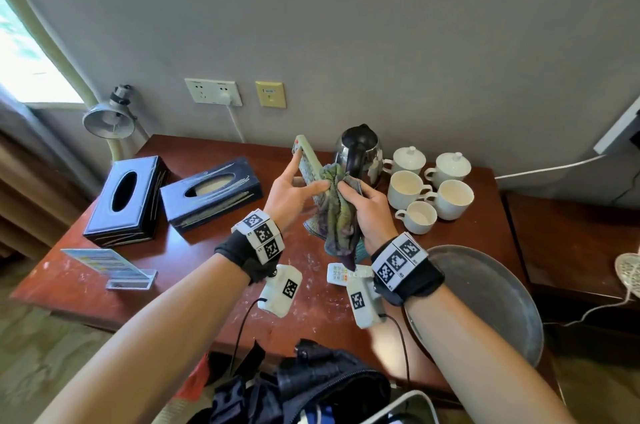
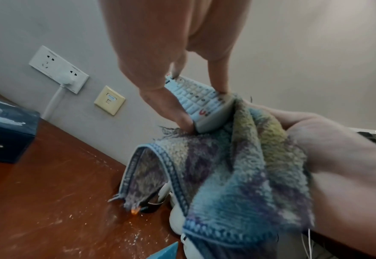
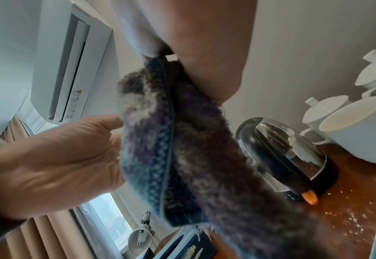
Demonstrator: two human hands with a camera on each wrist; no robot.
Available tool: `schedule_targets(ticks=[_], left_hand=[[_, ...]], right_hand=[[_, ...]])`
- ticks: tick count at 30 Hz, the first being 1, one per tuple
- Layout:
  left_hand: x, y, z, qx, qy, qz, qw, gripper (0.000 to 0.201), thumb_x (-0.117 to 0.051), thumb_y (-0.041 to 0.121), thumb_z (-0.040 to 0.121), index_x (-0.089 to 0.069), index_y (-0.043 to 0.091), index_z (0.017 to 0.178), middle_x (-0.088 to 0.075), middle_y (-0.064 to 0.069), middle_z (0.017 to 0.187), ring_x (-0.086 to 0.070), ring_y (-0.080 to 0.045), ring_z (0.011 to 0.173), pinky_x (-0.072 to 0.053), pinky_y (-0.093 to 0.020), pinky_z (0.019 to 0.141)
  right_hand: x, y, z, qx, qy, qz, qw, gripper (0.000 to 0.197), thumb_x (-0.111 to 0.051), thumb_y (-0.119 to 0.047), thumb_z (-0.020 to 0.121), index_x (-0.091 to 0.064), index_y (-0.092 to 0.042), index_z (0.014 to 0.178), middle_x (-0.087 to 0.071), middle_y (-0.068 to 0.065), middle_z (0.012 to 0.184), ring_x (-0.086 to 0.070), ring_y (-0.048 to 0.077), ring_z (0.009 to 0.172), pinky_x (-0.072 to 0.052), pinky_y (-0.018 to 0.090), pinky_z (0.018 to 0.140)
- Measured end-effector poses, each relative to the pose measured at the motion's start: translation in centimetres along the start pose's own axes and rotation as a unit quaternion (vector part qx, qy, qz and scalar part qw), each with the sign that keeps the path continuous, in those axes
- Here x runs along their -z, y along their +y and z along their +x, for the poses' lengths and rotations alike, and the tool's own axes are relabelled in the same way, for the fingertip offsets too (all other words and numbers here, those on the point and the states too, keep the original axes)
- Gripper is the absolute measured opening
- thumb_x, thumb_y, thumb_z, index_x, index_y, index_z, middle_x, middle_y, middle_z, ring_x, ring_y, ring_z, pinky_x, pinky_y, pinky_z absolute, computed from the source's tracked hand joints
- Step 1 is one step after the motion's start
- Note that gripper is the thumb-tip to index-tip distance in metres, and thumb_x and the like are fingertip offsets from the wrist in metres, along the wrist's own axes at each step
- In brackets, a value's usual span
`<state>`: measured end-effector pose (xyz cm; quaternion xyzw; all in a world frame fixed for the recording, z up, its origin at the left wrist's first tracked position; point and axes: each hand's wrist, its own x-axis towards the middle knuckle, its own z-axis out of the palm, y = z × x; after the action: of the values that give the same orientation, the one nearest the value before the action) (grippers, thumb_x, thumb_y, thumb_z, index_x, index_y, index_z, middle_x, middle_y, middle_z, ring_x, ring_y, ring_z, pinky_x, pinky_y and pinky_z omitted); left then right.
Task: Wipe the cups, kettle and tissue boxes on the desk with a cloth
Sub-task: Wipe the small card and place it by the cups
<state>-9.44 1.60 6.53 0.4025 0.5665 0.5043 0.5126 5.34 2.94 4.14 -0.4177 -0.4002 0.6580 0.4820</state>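
Head view: our left hand (image 1: 294, 195) grips a grey remote control (image 1: 306, 164) and holds it tilted up just in front of the kettle (image 1: 358, 155). Our right hand (image 1: 369, 209) is bunched around the cloth (image 1: 337, 216), pressing it against the remote's lower end. Five white cups (image 1: 415, 188), two of them lidded, cluster just right of the kettle. Two dark tissue boxes (image 1: 173, 197) sit well left of it. Pale specks dot the desk (image 1: 194, 261).

Left wrist view: fingers (image 2: 219, 73) pinch the remote's edges where the cloth meets it.

Right wrist view: the cloth fills the frame and the kettle stands behind it, its metal smudged, possibly with residue.

Our judgement: nothing shows the cups, kettle or boxes wiped yet.
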Motion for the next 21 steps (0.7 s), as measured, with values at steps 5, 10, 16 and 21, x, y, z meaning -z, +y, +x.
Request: schedule_targets(ticks=[5, 10, 16, 21], left_hand=[[-0.3, -0.3, -0.5, -0.01, -0.031, -0.01, 0.999, 0.087, -0.068, -0.001, 0.088, -0.023, 0.032, 0.156, -0.07, -0.004, 0.101, -0.073, -0.012, 0.087, -0.058, -0.025, 0.067], [-0.1, 0.3, -0.4, 0.014, -0.082, 0.01, 0.996, 0.091, -0.06, -0.015, 0.086, -0.022, 0.029, 0.155, -0.07, -0.007, 0.105, -0.072, -0.015, 0.085, -0.061, -0.032, 0.073], [0.5, 0.3, 0.5, 0.04, -0.066, 0.019, 0.997, 0.076, -0.064, -0.01, 0.086, -0.038, 0.025, 0.148, -0.074, -0.009, 0.101, -0.073, -0.02, 0.082, -0.061, -0.034, 0.069], [0.9, -0.3, 0.9, 0.053, -0.059, -0.021, 0.997, 0.073, -0.053, -0.017, 0.085, -0.037, 0.016, 0.149, -0.073, -0.015, 0.108, -0.073, -0.027, 0.089, -0.059, -0.037, 0.069]], right_hand=[[-0.1, 0.2, 0.3, 0.005, 0.001, 0.004, 1.0, 0.016, -0.063, -0.013, 0.094, -0.073, -0.015, 0.107, -0.075, 0.013, 0.101, -0.071, 0.03, 0.097, -0.057, 0.043, 0.088], [-0.8, -0.2, 1.7, 0.033, 0.004, -0.034, 0.999, 0.021, -0.061, -0.012, 0.095, -0.069, -0.02, 0.113, -0.076, 0.003, 0.097, -0.073, 0.022, 0.091, -0.059, 0.035, 0.077], [-1.8, 0.1, 3.1, 0.072, 0.022, -0.048, 0.996, 0.031, -0.064, -0.01, 0.092, -0.068, -0.019, 0.122, -0.071, 0.005, 0.117, -0.068, 0.019, 0.108, -0.055, 0.039, 0.096], [-1.9, -1.2, 5.8, 0.055, 0.071, -0.041, 0.995, 0.02, -0.065, -0.016, 0.093, -0.071, -0.025, 0.109, -0.074, 0.004, 0.108, -0.07, 0.022, 0.102, -0.055, 0.046, 0.095]])
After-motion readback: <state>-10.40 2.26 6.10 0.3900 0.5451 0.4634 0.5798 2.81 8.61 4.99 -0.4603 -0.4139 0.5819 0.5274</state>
